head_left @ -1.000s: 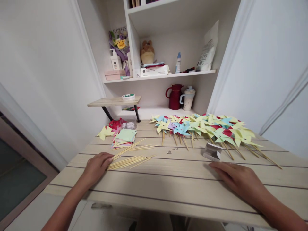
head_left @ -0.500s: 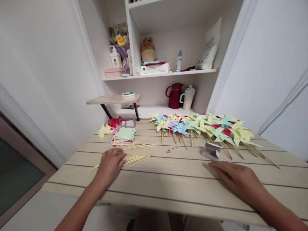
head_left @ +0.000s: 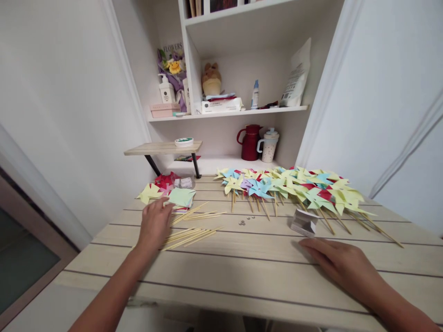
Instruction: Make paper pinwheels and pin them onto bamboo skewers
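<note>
My left hand [head_left: 155,222] reaches over the wooden sticks [head_left: 188,237], its fingers stretched out at the near left edge of the stack of square paper sheets [head_left: 182,197]. Nothing shows in its fingers; whether the fingertips touch the sheets I cannot tell. A yellow paper pinwheel head [head_left: 150,192] lies just beyond it. My right hand [head_left: 335,260] rests on its side on the tabletop, fingers extended and holding nothing. Close to its fingertips stands a small open cardboard box [head_left: 304,223]. Several small metal pieces [head_left: 242,222] lie mid-table.
Finished pinwheels on sticks [head_left: 294,184] cover the back right of the table [head_left: 242,276]. A small raised shelf [head_left: 155,148] stands at the back left, with a clear container [head_left: 184,182] near its leg. Behind are a red jug [head_left: 250,143] and a cup [head_left: 269,146].
My left hand has lifted off the wooden sticks and moved forward to the paper stack. My right hand stays in place on the table. The view has tilted up slightly.
</note>
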### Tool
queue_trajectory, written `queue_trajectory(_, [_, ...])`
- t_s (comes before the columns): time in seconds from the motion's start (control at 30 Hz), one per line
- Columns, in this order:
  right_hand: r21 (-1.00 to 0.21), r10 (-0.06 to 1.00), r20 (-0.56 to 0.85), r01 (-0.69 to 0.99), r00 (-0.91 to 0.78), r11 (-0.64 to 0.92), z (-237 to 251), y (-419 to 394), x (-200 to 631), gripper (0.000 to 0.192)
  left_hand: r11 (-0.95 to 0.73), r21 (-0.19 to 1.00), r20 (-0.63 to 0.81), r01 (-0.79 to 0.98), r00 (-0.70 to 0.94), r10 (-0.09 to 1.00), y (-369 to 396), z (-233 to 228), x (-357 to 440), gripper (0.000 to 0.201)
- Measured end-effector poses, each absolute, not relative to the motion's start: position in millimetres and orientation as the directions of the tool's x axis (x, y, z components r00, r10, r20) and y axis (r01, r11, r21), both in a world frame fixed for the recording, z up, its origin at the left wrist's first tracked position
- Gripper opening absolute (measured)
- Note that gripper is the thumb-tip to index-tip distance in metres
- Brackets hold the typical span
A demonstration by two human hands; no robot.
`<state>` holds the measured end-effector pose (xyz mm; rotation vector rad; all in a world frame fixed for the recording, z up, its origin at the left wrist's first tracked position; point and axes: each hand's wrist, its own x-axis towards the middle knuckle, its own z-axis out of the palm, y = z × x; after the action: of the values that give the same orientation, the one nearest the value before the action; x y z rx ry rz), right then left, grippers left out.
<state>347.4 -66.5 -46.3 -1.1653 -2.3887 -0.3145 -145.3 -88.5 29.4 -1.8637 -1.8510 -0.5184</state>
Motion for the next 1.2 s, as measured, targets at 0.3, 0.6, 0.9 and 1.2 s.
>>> queue_trajectory(0.3, [-0.089,0.76,0.412,0.809,-0.502,0.581,-39,-70,340,0.029,-0.165,0.035,0.347,0.986,0.142,0.927,-6,40,-163,0.048])
queue_trajectory(0.6, [-0.216,0.804,0.384,0.803,-0.454,0.556,-34,-71,337,0.027,-0.205,0.105,0.075,0.973,0.198,0.977,-17,35,-171,0.065])
queue_trajectory(0.9, [-0.223,0.83,0.341,0.82,-0.441,0.527,-42,-66,341,0.029,-0.222,0.157,0.013,0.962,0.223,0.975,-29,50,-184,0.063])
queue_trajectory(1.2, [-0.228,0.821,0.367,0.813,-0.438,0.536,-42,-65,342,0.029,-0.214,0.196,0.033,0.957,0.212,0.977,-33,47,-187,0.061])
